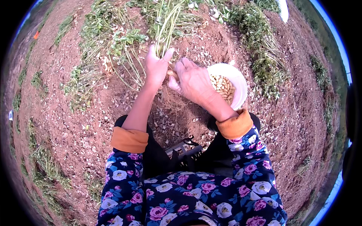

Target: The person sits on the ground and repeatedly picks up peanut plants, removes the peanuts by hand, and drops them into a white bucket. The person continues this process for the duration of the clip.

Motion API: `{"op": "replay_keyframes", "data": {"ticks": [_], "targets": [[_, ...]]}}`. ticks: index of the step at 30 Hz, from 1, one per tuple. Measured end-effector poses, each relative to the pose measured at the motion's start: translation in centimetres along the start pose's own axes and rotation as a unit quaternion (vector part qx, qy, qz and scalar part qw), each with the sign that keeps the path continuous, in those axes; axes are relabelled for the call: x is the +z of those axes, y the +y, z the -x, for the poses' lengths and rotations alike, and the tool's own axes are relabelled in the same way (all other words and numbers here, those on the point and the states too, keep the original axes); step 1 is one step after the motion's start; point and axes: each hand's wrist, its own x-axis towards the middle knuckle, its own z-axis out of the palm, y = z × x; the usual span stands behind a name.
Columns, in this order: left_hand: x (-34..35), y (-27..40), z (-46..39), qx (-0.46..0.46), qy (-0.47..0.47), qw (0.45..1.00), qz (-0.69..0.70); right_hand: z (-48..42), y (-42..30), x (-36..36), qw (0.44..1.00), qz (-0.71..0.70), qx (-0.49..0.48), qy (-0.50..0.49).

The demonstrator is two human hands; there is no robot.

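My left hand (157, 67) is closed around the stems of a bunch of peanut plants (167, 25), whose leafy tops point away from me. Right beside it, my right hand (189, 77) has its fingers on peanut pods (173, 74) at the root end of the bunch. Thin roots (174, 100) hang below my fingers. A white bucket (241, 84) stands on the soil just right of my right hand, partly hidden by that hand and wrist. Picked peanuts in their shells (225, 88) lie inside it.
Pulled peanut plants lie in heaps to the left (90, 62) and right (260, 53). Reddish soil (285, 121) is strewn with dry leaf bits. Between my legs is part of a low metal-framed seat (183, 148). A white object (283, 11) shows at the top right.
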Motion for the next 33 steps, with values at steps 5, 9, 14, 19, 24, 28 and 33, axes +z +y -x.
{"op": "replay_keyframes", "data": {"ticks": [5,9,14,19,24,28,33], "targets": [[0.2,-0.7,-0.1,0.089,0.041,0.991,-0.091,0.2,-0.4,-0.7,0.991,-0.125,0.011,-0.046],[-1.8,-0.5,-2.4,-0.041,0.074,0.992,0.095,1.5,-2.4,-2.1,0.883,-0.422,-0.031,-0.202],[-2.9,0.6,-2.2,-0.016,0.005,0.953,0.302,0.9,3.5,-4.3,0.935,-0.315,0.057,-0.152],[-2.1,3.2,-1.1,-0.072,-0.012,0.953,0.296,2.5,7.2,-5.7,0.944,0.174,0.168,-0.226],[-0.9,1.5,-0.6,-0.035,-0.124,0.939,0.320,0.6,4.8,-2.0,0.892,-0.423,0.161,0.002],[0.5,1.2,0.1,-0.056,-0.118,0.938,0.322,-0.5,3.8,0.5,0.886,-0.438,0.151,-0.021],[1.4,0.9,0.2,0.030,-0.065,0.996,0.052,0.1,1.5,-1.6,0.990,-0.118,0.075,0.021]]}}
